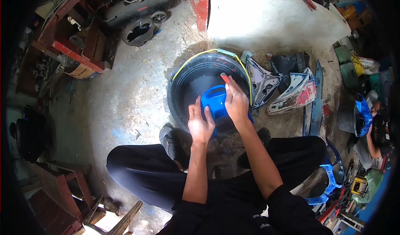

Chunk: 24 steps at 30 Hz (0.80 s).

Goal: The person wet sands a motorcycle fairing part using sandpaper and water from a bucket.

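My left hand [201,126] has its fingers half curled at the near left edge of the blue panel [216,103], thumb against it, steadying it over the black tub [200,85]. My right hand [237,104] pinches a small red piece [225,78], too poorly seen to name, at the panel's right. The tub stands on the floor [137,97] just before my feet [170,143], handy for both arms.

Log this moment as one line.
left hand: on blue part | right hand: holding red item | blue part: at black bucket
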Each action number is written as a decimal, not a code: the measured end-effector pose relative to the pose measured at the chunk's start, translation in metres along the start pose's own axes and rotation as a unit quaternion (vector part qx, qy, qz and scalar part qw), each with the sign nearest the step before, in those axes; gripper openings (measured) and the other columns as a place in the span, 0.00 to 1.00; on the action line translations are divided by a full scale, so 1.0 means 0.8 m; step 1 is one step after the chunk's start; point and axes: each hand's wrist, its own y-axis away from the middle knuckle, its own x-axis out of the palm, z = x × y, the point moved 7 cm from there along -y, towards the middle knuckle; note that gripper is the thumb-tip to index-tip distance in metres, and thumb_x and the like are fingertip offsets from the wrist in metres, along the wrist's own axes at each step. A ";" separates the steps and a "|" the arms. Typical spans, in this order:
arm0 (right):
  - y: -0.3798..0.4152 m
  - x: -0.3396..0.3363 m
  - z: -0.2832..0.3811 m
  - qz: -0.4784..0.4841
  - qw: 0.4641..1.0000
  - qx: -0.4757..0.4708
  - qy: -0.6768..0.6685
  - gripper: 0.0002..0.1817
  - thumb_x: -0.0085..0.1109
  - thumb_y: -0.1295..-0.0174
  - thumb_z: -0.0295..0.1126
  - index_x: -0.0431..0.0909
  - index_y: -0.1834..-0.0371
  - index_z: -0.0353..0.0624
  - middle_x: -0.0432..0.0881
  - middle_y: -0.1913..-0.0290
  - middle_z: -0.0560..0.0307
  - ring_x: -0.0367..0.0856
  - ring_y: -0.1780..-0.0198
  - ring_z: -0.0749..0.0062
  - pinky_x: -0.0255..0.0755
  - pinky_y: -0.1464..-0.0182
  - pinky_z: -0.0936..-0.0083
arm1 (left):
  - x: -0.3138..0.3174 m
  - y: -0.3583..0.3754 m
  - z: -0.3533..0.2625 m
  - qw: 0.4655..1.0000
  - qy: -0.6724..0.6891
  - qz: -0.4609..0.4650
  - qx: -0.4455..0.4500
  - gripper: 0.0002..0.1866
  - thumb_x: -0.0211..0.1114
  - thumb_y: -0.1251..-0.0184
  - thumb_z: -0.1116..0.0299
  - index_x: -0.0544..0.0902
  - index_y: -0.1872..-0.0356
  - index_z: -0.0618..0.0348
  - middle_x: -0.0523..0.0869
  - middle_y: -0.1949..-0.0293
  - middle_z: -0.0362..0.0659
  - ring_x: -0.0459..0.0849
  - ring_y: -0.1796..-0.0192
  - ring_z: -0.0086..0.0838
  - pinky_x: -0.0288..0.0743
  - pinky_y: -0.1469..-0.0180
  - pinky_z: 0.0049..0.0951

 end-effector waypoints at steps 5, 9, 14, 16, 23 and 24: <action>0.014 0.001 -0.027 -0.033 0.999 0.020 0.018 0.10 0.54 0.23 0.32 0.82 0.60 0.38 0.86 0.61 0.46 0.86 0.59 0.43 0.78 0.57 0.51 | 0.000 0.004 -0.006 0.996 -0.061 0.053 -0.037 0.23 0.62 0.21 0.62 0.77 0.31 0.60 0.85 0.50 0.51 0.89 0.55 0.50 0.79 0.49 0.48; 0.011 0.003 -0.027 -0.066 0.997 0.006 0.028 0.11 0.54 0.23 0.32 0.81 0.62 0.38 0.85 0.63 0.46 0.85 0.60 0.42 0.78 0.59 0.52 | 0.001 0.021 0.001 0.981 -0.194 0.008 -0.019 0.22 0.63 0.23 0.57 0.81 0.35 0.59 0.88 0.54 0.47 0.91 0.58 0.43 0.76 0.54 0.42; 0.007 -0.006 0.007 -0.009 0.998 -0.059 -0.023 0.12 0.55 0.25 0.29 0.86 0.45 0.42 0.90 0.48 0.48 0.87 0.44 0.49 0.75 0.38 0.52 | 0.012 0.025 0.016 0.987 -0.135 -0.021 -0.080 0.15 0.57 0.20 0.63 0.84 0.44 0.61 0.91 0.57 0.54 0.90 0.61 0.48 0.77 0.53 0.45; 0.041 -0.004 0.006 0.011 0.997 -0.075 0.023 0.15 0.55 0.26 0.28 0.85 0.42 0.43 0.88 0.42 0.47 0.84 0.37 0.51 0.68 0.31 0.50 | 0.009 0.028 0.015 0.989 -0.112 -0.019 -0.099 0.16 0.56 0.19 0.62 0.85 0.46 0.62 0.91 0.57 0.57 0.90 0.59 0.53 0.77 0.51 0.48; 0.048 -0.005 -0.004 0.023 0.997 -0.043 0.063 0.18 0.52 0.24 0.33 0.85 0.39 0.39 0.80 0.29 0.46 0.74 0.25 0.50 0.53 0.20 0.43 | 0.005 0.026 0.014 0.993 -0.061 -0.025 -0.101 0.16 0.55 0.19 0.65 0.84 0.48 0.66 0.90 0.57 0.62 0.89 0.56 0.61 0.81 0.50 0.54; 0.040 -0.003 -0.009 0.007 0.999 -0.013 0.047 0.18 0.53 0.24 0.33 0.85 0.39 0.39 0.80 0.29 0.46 0.74 0.25 0.49 0.53 0.20 0.42 | 0.007 0.028 0.018 0.993 -0.062 -0.025 -0.100 0.16 0.55 0.19 0.65 0.84 0.48 0.66 0.90 0.57 0.62 0.89 0.56 0.61 0.81 0.50 0.54</action>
